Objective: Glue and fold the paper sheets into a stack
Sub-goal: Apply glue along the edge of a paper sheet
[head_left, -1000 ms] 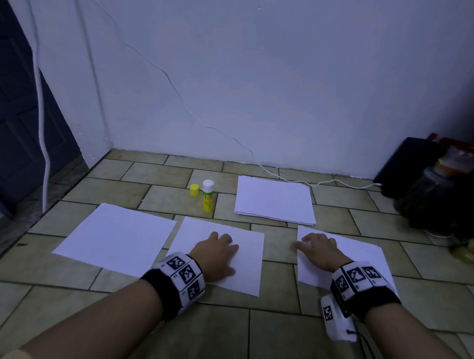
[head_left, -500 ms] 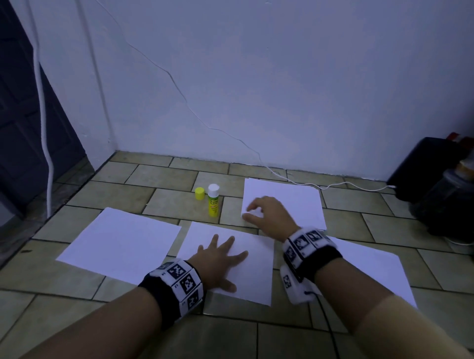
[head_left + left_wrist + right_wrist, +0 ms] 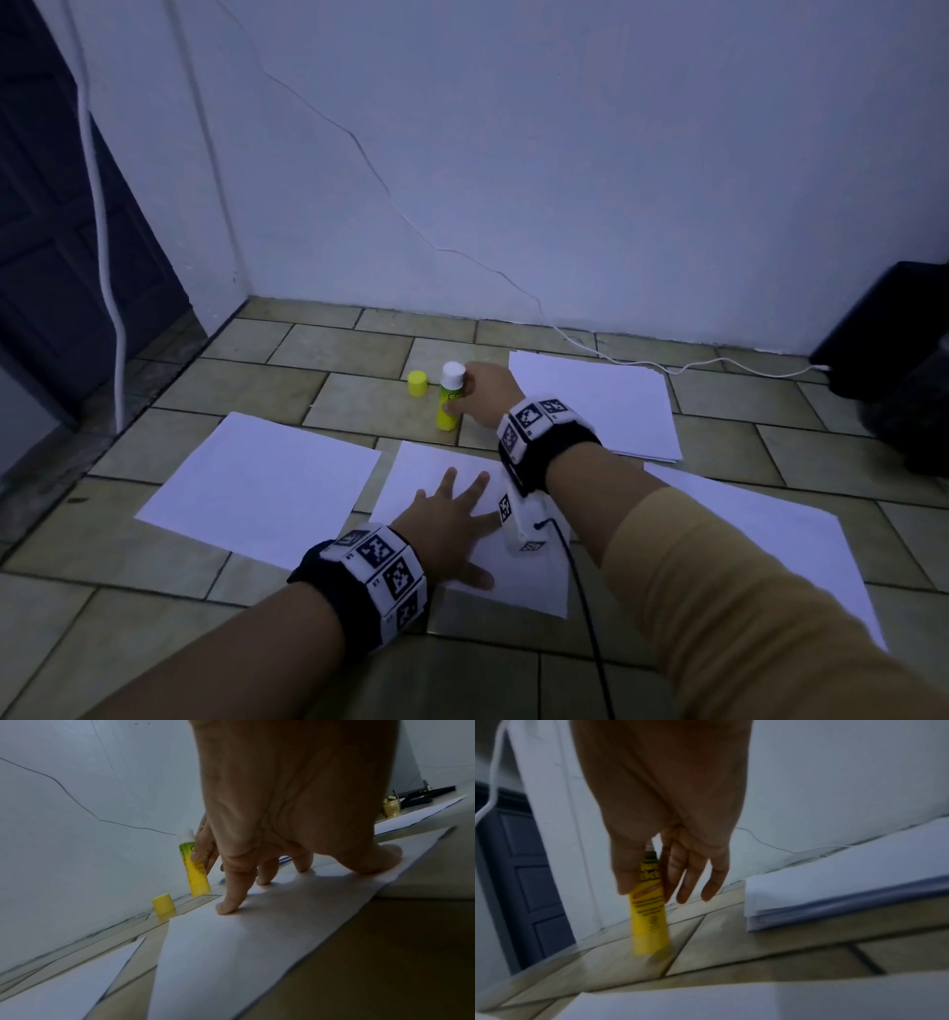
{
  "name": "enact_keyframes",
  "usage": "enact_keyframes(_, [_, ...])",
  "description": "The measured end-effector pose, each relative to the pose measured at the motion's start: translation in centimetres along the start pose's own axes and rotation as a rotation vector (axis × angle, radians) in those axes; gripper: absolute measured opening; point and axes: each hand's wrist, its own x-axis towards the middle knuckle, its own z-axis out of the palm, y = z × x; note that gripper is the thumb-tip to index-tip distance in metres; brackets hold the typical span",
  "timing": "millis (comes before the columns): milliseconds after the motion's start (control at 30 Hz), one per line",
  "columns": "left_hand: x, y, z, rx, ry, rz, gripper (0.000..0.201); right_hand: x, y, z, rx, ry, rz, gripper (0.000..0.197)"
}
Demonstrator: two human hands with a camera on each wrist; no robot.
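R hand (image 3: 485, 393) pinches glue stick (image 3: 448, 408), thumb + fingers.
L hand (image 3: 445, 524) spread flat on middle sheet (image 3: 426, 465); yellow cap (image 3: 417, 383) just left.

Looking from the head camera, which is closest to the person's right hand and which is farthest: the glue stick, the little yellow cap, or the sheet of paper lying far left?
1. Glue stick: held in the right hand, upright on the floor.
2. Yellow cap: just left of the stick, apart from it.
3. Far-left paper sheet: nearer the viewer and well to the left.
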Motion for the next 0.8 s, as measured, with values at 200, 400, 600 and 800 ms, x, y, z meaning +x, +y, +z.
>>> enact_keyframes(200, [-0.2,0.1,-0.3,-0.033,0.0,0.004,0.088,-5.1,2.5,-3.5,0.587,-0.146,0.045,0.021])
enact_keyframes(400, [-0.7,0.7,-0.5,-0.077,0.053,-0.024,0.088,-8.9,7.4,-5.4,0.093,0.19,0.115,0.053])
enact_keyframes(600, [-0.5,3.5,-0.2,-0.058,0.092,-0.144,0.091,-10.6,9.0,-3.2,0.291,0.327,0.086,0.028])
enact_keyframes(800, [-0.6,4.1,-0.2,-0.038,0.09,-0.172,0.09,-9.9,8.5,-1.3,0.178,0.295,0.022,0.03])
